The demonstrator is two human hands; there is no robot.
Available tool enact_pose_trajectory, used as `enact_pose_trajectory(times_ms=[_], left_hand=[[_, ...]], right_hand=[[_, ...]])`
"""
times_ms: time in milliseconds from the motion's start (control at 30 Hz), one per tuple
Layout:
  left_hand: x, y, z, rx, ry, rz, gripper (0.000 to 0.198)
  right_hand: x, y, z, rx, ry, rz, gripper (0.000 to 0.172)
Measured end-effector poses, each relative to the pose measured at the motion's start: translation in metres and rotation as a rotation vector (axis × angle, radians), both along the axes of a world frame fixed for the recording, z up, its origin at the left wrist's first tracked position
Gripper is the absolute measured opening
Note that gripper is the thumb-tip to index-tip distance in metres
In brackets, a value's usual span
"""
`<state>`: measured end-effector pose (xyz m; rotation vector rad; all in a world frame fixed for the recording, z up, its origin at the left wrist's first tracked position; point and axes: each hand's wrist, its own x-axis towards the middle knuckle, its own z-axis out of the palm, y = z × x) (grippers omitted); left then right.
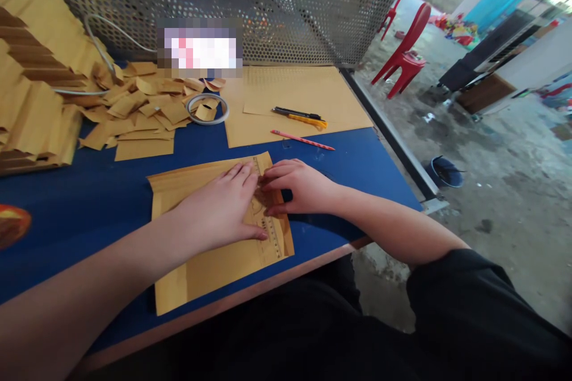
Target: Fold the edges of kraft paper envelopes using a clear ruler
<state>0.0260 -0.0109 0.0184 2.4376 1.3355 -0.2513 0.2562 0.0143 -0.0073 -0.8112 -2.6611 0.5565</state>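
A flat kraft paper bag point(201, 277) lies near the front edge of the blue table, with a clear plastic ruler point(270, 235) across its right end. My left hand point(223, 202) rests flat over the bag and the ruler, its thumb spread toward me. At the bag's right edge, my right hand point(297, 187) has its fingers and thumb bent around the narrow turned-up strip beside the ruler. Its fingertips meet the paper close to my left fingers, and part of the strip is hidden beneath them.
Beyond the bag lie a red pencil point(304, 140), a black and yellow cutter point(299, 116), large kraft sheets point(308, 89) and a tape roll point(227, 113). Loose paper pieces point(147, 104) and stacked kraft bags point(36, 113) fill the left. A perforated metal panel point(268, 18) stands behind.
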Motion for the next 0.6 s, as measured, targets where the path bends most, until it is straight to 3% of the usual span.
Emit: enact_pose_trajectory(times_ms=[600], left_hand=[[0.0018,0.0,0.0007,0.016,0.006,-0.019,0.126]], right_hand=[[0.0002,0.0012,0.0005,-0.026,-0.014,0.008,0.039]])
